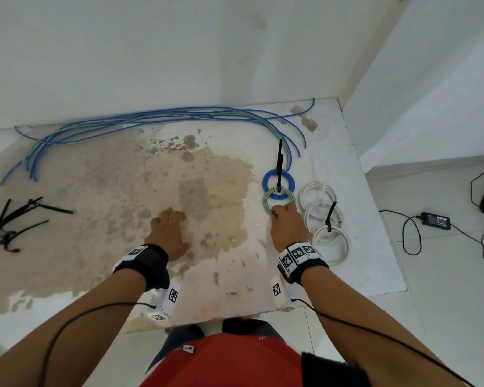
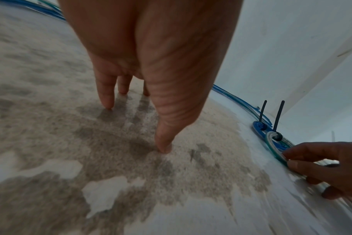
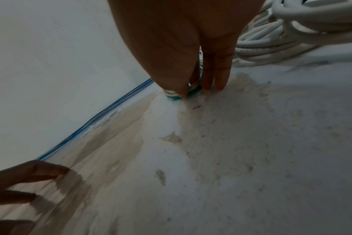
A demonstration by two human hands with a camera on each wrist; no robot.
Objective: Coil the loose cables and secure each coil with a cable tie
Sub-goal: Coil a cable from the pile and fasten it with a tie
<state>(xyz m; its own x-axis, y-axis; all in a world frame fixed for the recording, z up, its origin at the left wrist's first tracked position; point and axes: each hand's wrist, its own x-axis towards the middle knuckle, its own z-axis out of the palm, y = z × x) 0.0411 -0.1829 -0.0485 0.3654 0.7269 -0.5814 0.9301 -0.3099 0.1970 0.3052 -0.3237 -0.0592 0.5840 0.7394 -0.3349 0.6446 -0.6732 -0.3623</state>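
Green coil (image 1: 278,201) sits pinched in the right hand (image 1: 288,226); left hand (image 1: 169,233) splayed flat. Careless release could nudge the blue coil (image 1: 279,183).

Both arms reach out over the table, forearms bare, a black band strapped on each wrist. Left hand (image 1: 168,233) is spread flat, palm down, fingers (image 2: 104,93) straight with their tips pressing the surface. Right hand (image 1: 288,227) sits further right, knuckles up, thumb and forefinger curled in a pinch on the near rim of the green coil (image 1: 268,203), the other fingers (image 3: 221,76) pointing straight down beside it.
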